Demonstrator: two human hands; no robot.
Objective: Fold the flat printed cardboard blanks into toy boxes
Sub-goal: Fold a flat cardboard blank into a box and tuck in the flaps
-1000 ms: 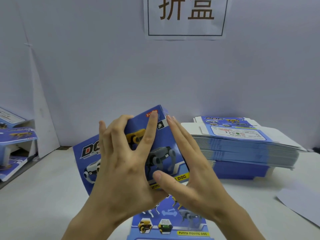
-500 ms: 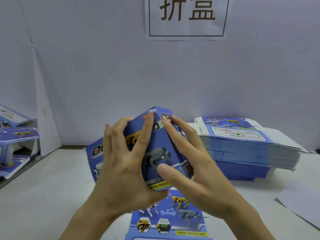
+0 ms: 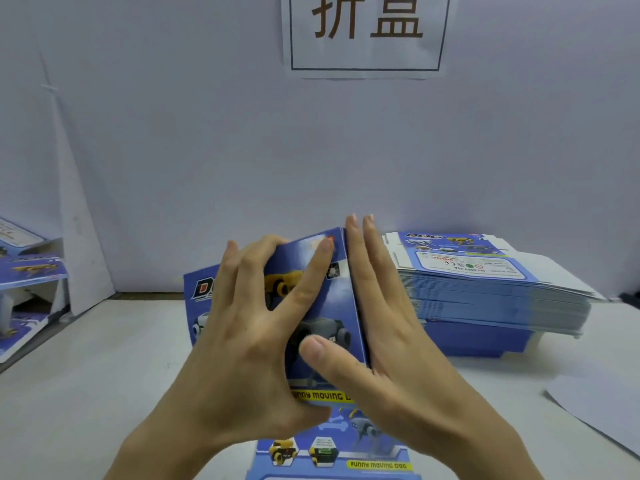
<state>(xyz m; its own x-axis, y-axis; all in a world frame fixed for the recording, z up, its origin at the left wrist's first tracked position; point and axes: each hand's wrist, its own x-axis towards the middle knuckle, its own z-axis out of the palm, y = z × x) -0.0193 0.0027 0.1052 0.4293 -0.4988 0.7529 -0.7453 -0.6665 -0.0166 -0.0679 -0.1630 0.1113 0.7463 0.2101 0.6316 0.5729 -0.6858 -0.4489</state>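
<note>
Creasing blue printed cardboard blank (image 3: 336, 299): left hand (image 3: 242, 341) grips front panel, right hand (image 3: 388, 341), fingers straight, presses side. Tall stack of flat blue blanks (image 3: 502, 299) still to fold.

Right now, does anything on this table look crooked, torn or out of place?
Nothing looks torn or spilled. The stack of flat blanks on the right is slightly fanned, its top sheets shifted off those below, and a loose white sheet lies alone at the far right. The cardboard blank being folded looks undamaged.
</note>
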